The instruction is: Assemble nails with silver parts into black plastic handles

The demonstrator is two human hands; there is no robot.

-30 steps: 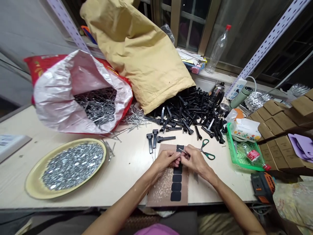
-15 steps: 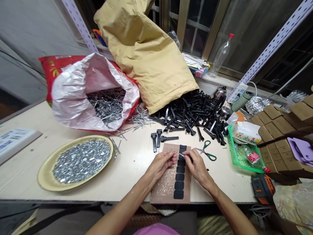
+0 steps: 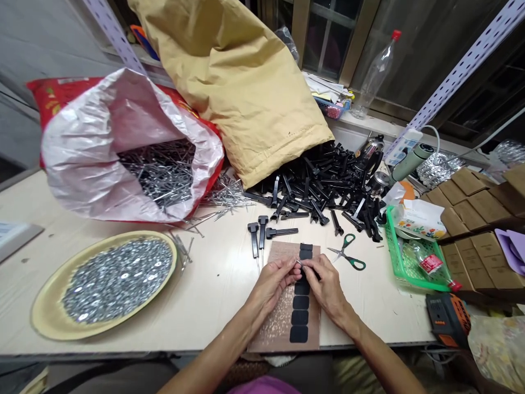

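Note:
My left hand (image 3: 275, 283) and my right hand (image 3: 327, 284) meet fingertip to fingertip above a brown board (image 3: 270, 323). Both are closed in a pinch around a small metallic piece (image 3: 299, 262), too tiny to name. Beneath them, a column of black rounded patches (image 3: 299, 317) runs down the board. Just beyond the board lie several black plastic handles (image 3: 262, 232), two with thin metal rods sticking out. Scissors (image 3: 348, 253) with green-and-black handles rest, blades apart, to the right of my right hand.
At left stands a yellow dish (image 3: 45, 314) of metal washers, behind it a red-and-white sack (image 3: 74, 164) of metal rods. A tan bag (image 3: 241, 93) leans over a heap of black handles (image 3: 328, 180). At right are a green basket (image 3: 396, 262), cardboard boxes (image 3: 479, 257) and a power-tool battery (image 3: 447, 317).
My right hand has moved slightly left, so its fingertips now meet those of my left hand at the small piece. The camera view has shifted a little closer.

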